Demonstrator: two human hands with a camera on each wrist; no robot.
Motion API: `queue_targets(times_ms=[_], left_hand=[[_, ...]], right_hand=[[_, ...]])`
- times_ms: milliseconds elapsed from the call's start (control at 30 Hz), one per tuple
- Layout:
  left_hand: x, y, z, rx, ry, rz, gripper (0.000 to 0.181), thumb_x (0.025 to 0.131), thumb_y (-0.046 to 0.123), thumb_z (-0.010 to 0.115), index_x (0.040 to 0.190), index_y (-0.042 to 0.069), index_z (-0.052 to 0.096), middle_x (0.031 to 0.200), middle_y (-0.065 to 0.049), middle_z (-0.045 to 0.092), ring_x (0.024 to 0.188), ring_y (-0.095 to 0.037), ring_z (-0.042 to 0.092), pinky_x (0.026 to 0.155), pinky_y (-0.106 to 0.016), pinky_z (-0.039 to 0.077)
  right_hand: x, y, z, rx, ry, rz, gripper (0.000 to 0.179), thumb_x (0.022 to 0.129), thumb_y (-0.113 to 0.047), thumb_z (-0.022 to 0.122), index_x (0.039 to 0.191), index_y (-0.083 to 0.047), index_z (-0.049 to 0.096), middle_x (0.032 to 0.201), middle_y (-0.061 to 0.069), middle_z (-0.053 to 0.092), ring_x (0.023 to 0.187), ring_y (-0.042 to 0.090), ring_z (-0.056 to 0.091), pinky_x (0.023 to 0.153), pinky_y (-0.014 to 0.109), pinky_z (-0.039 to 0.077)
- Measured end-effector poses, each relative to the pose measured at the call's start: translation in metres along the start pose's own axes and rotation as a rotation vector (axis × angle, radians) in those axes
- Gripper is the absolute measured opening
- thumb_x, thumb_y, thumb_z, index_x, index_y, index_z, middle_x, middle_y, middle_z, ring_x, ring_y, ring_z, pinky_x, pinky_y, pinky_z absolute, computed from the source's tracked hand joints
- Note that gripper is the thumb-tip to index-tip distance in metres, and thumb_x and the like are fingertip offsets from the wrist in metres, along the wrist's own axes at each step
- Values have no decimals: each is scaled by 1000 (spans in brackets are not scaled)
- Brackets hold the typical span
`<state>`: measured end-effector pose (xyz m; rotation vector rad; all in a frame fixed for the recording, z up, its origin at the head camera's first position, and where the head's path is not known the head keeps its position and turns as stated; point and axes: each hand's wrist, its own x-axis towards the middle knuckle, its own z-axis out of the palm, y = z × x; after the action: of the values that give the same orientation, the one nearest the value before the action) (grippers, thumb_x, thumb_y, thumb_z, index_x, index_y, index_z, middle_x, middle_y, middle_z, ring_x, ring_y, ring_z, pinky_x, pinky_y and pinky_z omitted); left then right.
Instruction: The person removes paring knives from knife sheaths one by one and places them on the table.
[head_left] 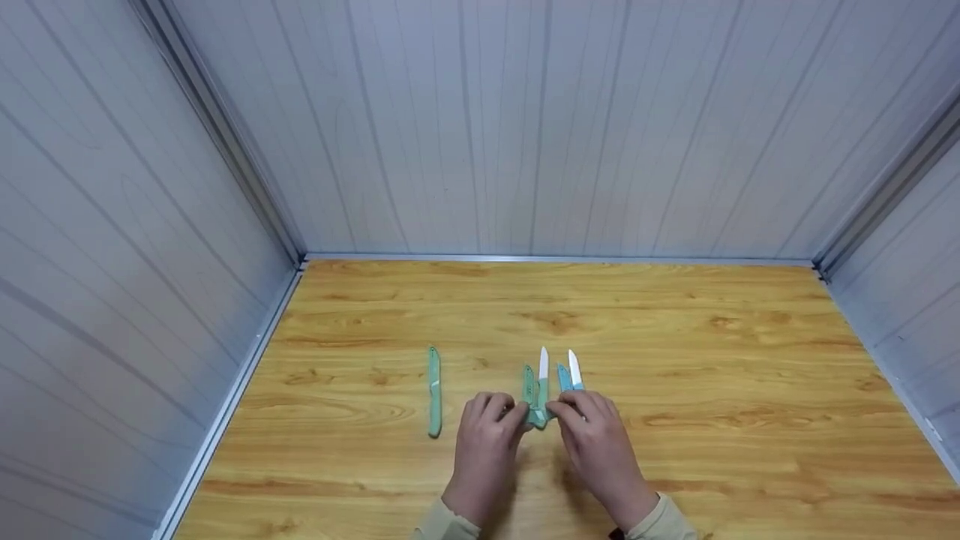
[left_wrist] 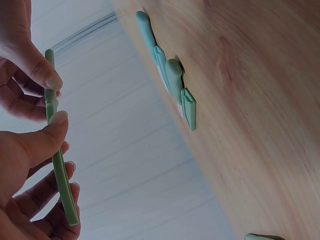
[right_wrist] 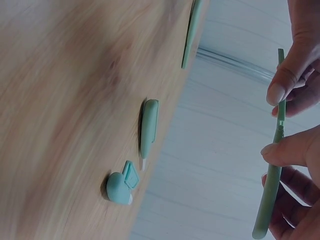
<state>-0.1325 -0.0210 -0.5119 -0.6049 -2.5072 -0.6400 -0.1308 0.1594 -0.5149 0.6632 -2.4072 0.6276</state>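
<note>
Between my two hands is a slim green paring knife [left_wrist: 63, 185] in its sheath, lying crosswise above the table. My left hand [head_left: 487, 439] pinches the square-ended sheath, thumb on the near side. The round-ended handle [right_wrist: 269, 195] is gripped by my right hand [head_left: 596, 442], its thumb near the joint where handle and sheath meet. No blade shows there. Just beyond the hands, a green knife [head_left: 544, 382] lies with its pale blade bare, its green sheath [head_left: 529, 381] on its left. Right of it are a blue knife [head_left: 575, 371] with bare blade and a blue sheath [head_left: 564, 376].
Another green knife [head_left: 435, 397], covered by its sheath, lies on the wood-grain table [head_left: 337, 435] left of my hands. Pale panel walls [head_left: 510, 135] stand at the back and both sides, with a metal strip [head_left: 555, 259] along the table's far edge.
</note>
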Motion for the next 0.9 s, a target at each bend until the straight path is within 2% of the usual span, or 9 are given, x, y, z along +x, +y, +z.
queue_targets(times_ms=[400,733,900], left_hand=[[0,-4,3,-3,92,55,18,78,24,75,92,13,74,89,3,56,85,-17,50,74,-33,44],[0,-3,2,-19,63,37,16,78,23,75,93,15,74,90,5,55,84,-15,48,73,-32,42],[1,-2,0,-18,46,21,18,78,21,76,95,16,74,91,5,55,85,-15,48,74,-32,42]], right_hand=[[-1,1,2,23,36,-17,16,86,-3,66,99,-11,72,100,1,61,92,21,57,75,40,48],[1,1,-1,21,-11,16,16,87,-4,65,99,-11,72,102,1,60,96,20,56,81,39,47],[1,0,-2,12,-12,25,16,87,-3,67,99,-12,72,101,0,60,95,20,56,80,40,47]])
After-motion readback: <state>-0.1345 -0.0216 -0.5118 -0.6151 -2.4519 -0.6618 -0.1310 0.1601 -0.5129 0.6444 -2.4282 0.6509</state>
